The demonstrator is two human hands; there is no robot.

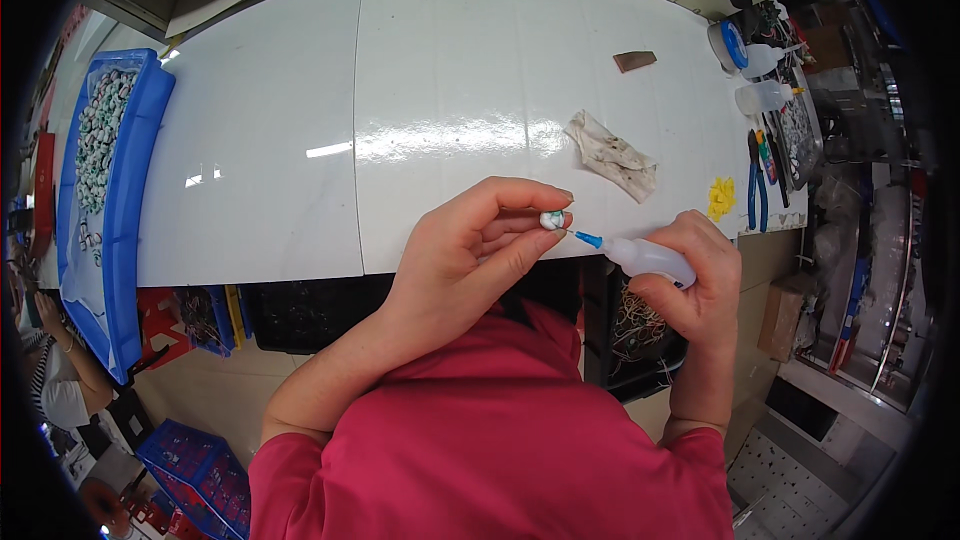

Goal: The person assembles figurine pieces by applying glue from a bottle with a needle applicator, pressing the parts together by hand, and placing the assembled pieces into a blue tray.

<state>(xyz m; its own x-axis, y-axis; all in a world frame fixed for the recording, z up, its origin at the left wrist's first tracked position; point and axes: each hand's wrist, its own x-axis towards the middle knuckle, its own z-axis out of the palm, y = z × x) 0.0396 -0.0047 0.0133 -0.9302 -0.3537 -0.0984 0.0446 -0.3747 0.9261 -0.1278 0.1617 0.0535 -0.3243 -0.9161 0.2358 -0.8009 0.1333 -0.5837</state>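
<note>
Between the thumb and fingertips of my left hand [475, 235] is a small round white-and-green bead [552, 220]. My right hand [697, 275] is wrapped round a translucent white squeeze bottle [650, 260], which lies tilted with its blue needle tip [590, 239] toward the bead. The thin needle ends close beside the bead; whether it touches cannot be made out. Both hands are over the front edge of the white worktable [270, 180]. A crumpled, stained white cloth [613, 157] lies just beyond them.
At the far left, a blue tray [150, 130] holds many similar beads. On the right are a yellow lump [721, 198], blue-handled pliers [757, 180], another squeeze bottle [764, 97] and a blue-and-white roll [733, 45]. A brown piece [634, 61] lies farther back. Another person's arm [85, 370] shows at lower left.
</note>
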